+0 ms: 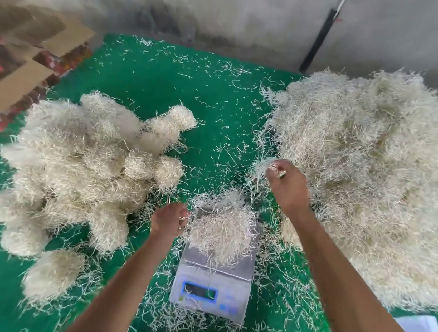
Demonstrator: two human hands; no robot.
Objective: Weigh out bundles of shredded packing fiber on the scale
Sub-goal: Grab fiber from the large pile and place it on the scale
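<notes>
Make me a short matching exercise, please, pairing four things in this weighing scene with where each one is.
Things:
1. Loose fiber heap
2. Rounded bundles
3. Scale
4. Cardboard boxes

Places:
A. Far left edge, beyond the green mat
B. Centre, between the two forearms, carrying a small fiber pile
C. Right side of the mat
D. Left side of the mat

Pairs: 1-C, 2-D, 3-B, 4-A
</notes>
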